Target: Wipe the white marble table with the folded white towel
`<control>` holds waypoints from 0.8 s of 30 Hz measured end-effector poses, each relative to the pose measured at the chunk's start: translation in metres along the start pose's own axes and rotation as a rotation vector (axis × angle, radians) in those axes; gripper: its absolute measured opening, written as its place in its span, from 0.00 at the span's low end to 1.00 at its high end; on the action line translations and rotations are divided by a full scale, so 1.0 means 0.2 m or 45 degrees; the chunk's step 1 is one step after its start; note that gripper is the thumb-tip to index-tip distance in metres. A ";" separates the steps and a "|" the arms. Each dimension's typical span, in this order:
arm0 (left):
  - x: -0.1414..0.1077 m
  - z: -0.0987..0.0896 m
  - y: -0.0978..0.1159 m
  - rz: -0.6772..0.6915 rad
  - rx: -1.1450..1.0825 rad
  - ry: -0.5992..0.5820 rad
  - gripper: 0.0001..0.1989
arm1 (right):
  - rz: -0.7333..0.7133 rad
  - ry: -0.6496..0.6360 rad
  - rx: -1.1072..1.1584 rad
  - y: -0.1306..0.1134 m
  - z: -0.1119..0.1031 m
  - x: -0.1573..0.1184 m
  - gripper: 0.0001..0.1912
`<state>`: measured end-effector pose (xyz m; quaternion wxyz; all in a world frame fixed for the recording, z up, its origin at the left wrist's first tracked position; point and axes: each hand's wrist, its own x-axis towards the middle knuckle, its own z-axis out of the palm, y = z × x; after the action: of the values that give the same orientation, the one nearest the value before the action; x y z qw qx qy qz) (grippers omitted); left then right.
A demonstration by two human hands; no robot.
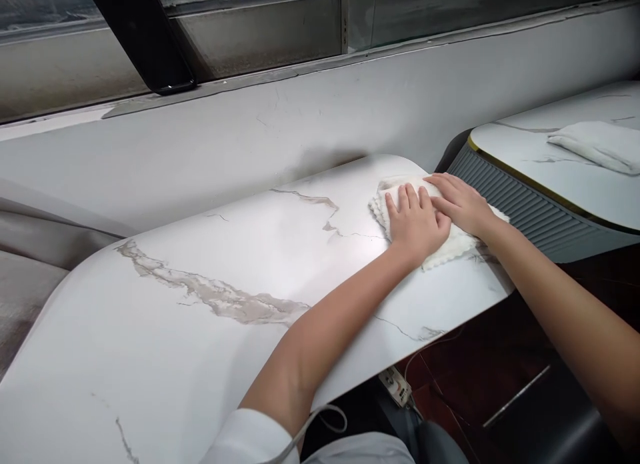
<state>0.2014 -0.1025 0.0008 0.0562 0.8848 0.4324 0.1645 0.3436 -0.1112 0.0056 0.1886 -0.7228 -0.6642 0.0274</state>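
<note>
A white cloth (450, 251) with a scalloped edge lies on the right part of a white marble-patterned tabletop (165, 357). My left hand (416, 225) rests flat on the cloth, its fingers stretched out and slightly spread. Beside it, my right hand (465, 205) also presses flat on the cloth, fingers extended toward the left hand. The two hands touch or overlap a little near the left thumb. Parts of the cloth are hidden under both palms.
At the right stands a second marble-patterned surface (540, 177) with a gold edge and a ribbed grey side, bearing another folded white cloth (600, 144). A white wall (225, 151) and window run behind. A black slab (145, 37) leans on the sill. Below sits a power strip (395, 386).
</note>
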 end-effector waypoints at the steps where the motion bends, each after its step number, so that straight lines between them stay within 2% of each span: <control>1: 0.03 0.00 -0.03 -0.022 -0.009 -0.008 0.31 | -0.009 0.003 -0.001 0.00 0.02 0.05 0.27; 7: 0.20 0.00 -0.17 -0.084 -0.053 -0.042 0.31 | 0.031 -0.003 -0.066 -0.03 0.10 0.29 0.28; 17: 0.43 0.00 -0.43 -0.117 -0.036 -0.033 0.30 | -0.003 0.004 -0.105 -0.10 0.21 0.62 0.29; 20: 0.47 -0.01 -0.52 -0.129 -0.035 -0.010 0.29 | -0.021 0.011 -0.112 -0.15 0.25 0.70 0.29; 24: 0.50 -0.01 -0.58 -0.104 -0.085 0.005 0.28 | -0.004 -0.004 -0.212 -0.24 0.25 0.76 0.29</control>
<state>0.1714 0.0468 -0.0019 0.0915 0.8637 0.4626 0.1782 0.3017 0.0501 0.0052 0.1268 -0.7349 -0.6657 -0.0271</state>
